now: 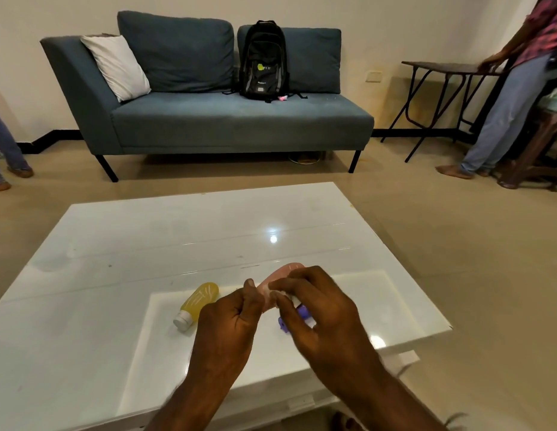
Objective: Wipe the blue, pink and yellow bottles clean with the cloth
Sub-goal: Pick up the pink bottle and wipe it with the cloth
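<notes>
The pink bottle (285,273) is held up above the white table (165,244), gripped near its lower end by my left hand (230,325). My right hand (317,309) presses a small white cloth (278,293) against the pink bottle's side. The yellow bottle (199,301) lies on its side on the table to the left of my hands, white cap toward me. Under my right hand a blue-purple bottle (299,315) lies on the table, mostly hidden by my fingers.
A blue sofa (209,119) with a black backpack (264,60) and a white cushion stands beyond the table. A person (513,98) stands at the right by a folding table (442,70). Another person's legs are at the left edge.
</notes>
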